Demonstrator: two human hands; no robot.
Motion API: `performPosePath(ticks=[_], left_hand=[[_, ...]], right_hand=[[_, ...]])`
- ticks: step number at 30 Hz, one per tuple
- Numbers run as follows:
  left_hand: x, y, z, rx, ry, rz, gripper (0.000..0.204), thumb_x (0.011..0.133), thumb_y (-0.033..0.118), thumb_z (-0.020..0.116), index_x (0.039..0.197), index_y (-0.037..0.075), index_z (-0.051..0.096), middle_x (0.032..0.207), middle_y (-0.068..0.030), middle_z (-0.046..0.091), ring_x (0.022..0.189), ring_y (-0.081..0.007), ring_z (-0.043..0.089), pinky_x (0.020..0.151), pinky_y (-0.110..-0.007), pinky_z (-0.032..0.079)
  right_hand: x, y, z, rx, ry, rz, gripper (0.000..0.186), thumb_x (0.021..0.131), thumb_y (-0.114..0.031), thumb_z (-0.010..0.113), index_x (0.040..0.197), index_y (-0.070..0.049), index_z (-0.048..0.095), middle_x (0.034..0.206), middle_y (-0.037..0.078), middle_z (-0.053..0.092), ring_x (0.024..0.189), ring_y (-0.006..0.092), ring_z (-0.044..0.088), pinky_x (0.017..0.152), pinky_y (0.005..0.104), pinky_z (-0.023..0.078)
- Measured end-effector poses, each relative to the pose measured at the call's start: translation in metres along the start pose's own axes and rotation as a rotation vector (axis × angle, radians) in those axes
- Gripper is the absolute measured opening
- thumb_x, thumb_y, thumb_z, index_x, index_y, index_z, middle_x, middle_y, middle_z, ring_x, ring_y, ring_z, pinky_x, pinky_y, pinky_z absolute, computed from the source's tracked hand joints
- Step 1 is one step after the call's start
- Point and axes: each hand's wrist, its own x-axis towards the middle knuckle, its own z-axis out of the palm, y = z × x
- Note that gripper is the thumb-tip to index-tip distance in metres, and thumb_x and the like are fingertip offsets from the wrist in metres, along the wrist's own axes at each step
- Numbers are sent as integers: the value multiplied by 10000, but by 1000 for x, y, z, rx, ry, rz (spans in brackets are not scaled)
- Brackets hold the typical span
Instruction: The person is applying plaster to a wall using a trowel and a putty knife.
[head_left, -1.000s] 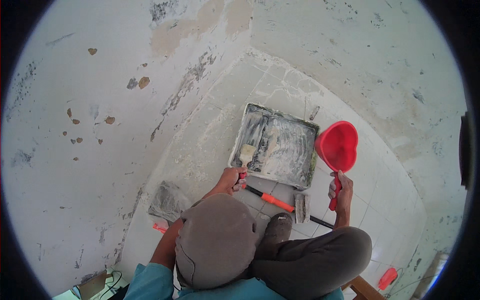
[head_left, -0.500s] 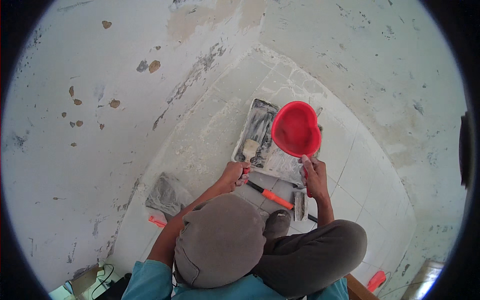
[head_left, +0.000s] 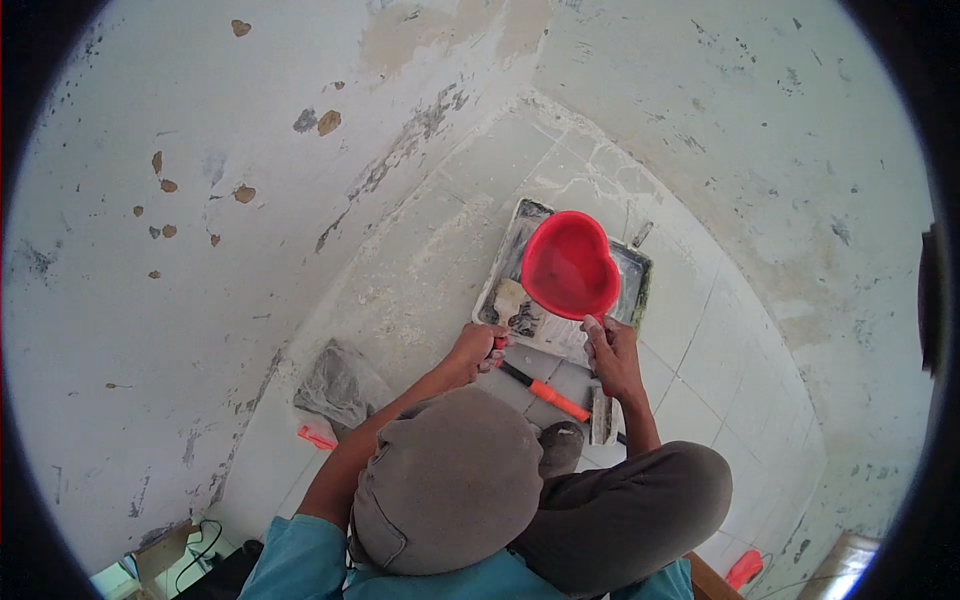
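My right hand [head_left: 615,360] is closed round the handle of a red heart-shaped dipper [head_left: 571,265], held over the middle of a paint tray [head_left: 632,275]. The dipper's inside faces up; whether it holds liquid I cannot tell. Closed on the red handle of a paintbrush [head_left: 508,300] is my left hand [head_left: 472,357], at the tray's near left edge. The brush's pale bristles point away from me, over the smeared tray. Dark and whitish residue coats the tray, and the dipper hides part of it.
Near the tray lies a tool with an orange and black handle [head_left: 560,400], beside a grey-white rectangular piece [head_left: 603,415]. A crumpled clear plastic bag [head_left: 340,385] sits left on the tiled floor, beside an orange-red item [head_left: 318,433]. Patchy walls [head_left: 250,290] meet beyond the tray.
The red dipper has moved left over the tray, uncovering the tray's right side. My left hand keeps its hold on the paintbrush. The whole view has shifted slightly.
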Motion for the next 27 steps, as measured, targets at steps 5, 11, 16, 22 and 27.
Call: performPosePath(ticks=[5,11,16,22,27], left_hand=[[-2,1,2,-28,15,12,287,993,286,626,949,6,669,582,4,491,400,-75,316,364,-271,203],[-8,3,0,-20,17,11,309,1000,317,625,962,15,670,563,28,466,391,-66,302,357,-270,198],[-2,-1,-6,9,21,2,321,1009,318,620,960,4,667,562,27,463,381,-69,296,354,-272,203],[-7,1,0,19,3,1,299,995,295,631,934,9,691,672,-31,568,476,-92,435,391,-268,249],[-5,-1,-13,18,16,-4,306,995,294,637,953,-5,685,560,11,485,402,-80,352,378,-274,231]], right_hand=[[2,-8,2,-62,5,-34,351,1043,-316,606,895,2,619,639,-9,524,545,74,457,490,289,362],[-7,-29,-1,191,-42,163,392,1046,-376,578,956,2,633,632,-24,493,498,65,440,451,262,332],[-29,-16,-37,590,27,197,372,1026,-366,586,994,1,643,629,-10,506,434,79,409,405,249,312],[-64,21,-104,552,212,165,397,1047,-386,550,1039,7,609,598,-31,460,408,75,409,387,235,324],[-79,70,-130,457,391,267,493,1002,-455,627,1102,29,619,591,-52,444,419,57,411,396,231,334]])
